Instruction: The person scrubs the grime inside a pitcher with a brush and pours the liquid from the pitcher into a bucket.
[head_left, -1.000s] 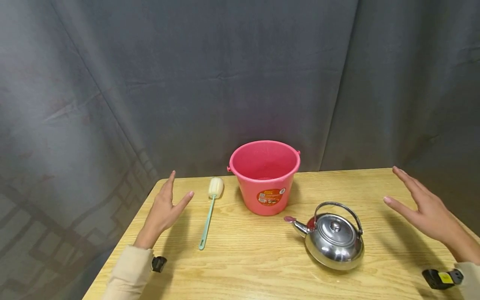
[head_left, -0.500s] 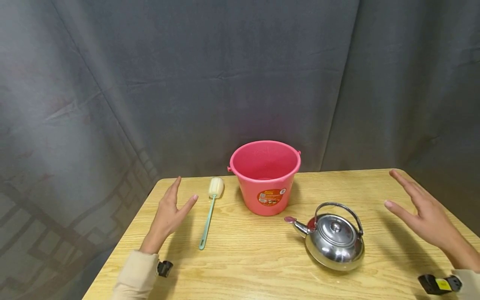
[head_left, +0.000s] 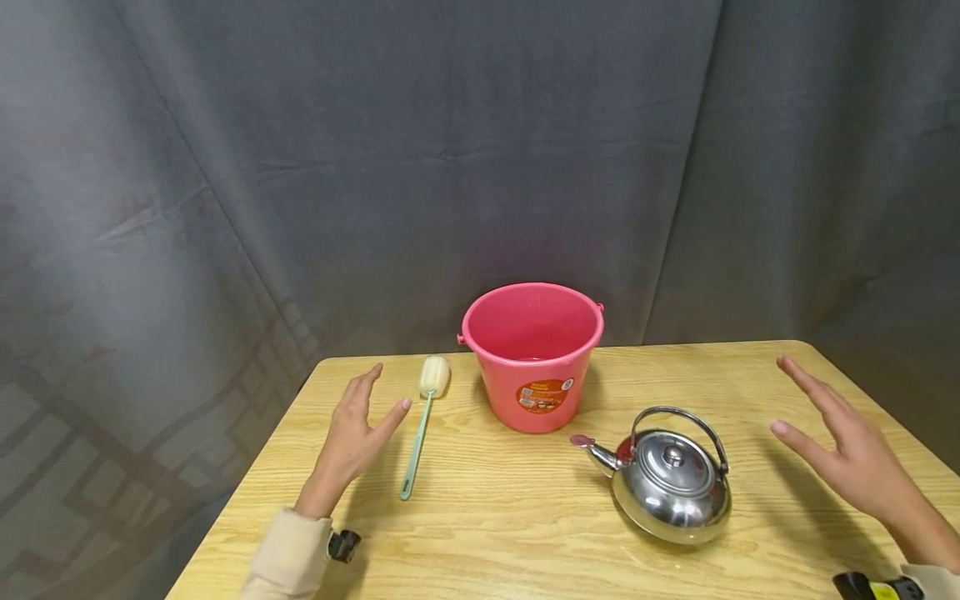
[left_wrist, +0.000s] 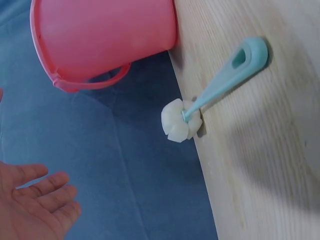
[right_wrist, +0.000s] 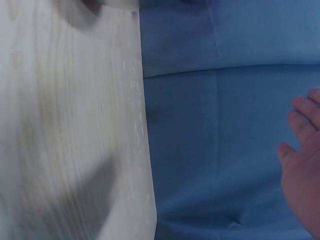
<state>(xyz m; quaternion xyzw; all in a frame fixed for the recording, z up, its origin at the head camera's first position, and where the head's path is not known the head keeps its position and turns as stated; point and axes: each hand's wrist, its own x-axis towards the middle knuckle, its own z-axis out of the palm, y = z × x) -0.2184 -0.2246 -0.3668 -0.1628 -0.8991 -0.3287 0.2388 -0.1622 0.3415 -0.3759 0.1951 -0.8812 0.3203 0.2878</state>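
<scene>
My left hand (head_left: pixel 351 442) hovers over the left part of the table, fingers straight and thumb apart, holding nothing. Just right of it lies a sponge brush (head_left: pixel 417 446) with a pale green handle and a cream head; the left wrist view shows the same brush (left_wrist: pixel 220 82). At the right, my right hand (head_left: pixel 855 454) is held above the table with fingers extended and nothing in it. Nearest to that hand is a shiny steel kettle (head_left: pixel 671 492), its handle up and its spout pointing left. A pink bucket (head_left: pixel 532 375) stands upright at the back middle.
The wooden table (head_left: pixel 495 533) has its back edge against a grey curtain (head_left: pixel 480 167). An orange label (head_left: pixel 543 396) is on the bucket's front. Dark wrist cameras (head_left: pixel 343 546) are strapped at both sleeves.
My left hand has moved a little to the right, closer to the brush. The right hand has shifted slightly lower in view. Brush, bucket and kettle stay in place.
</scene>
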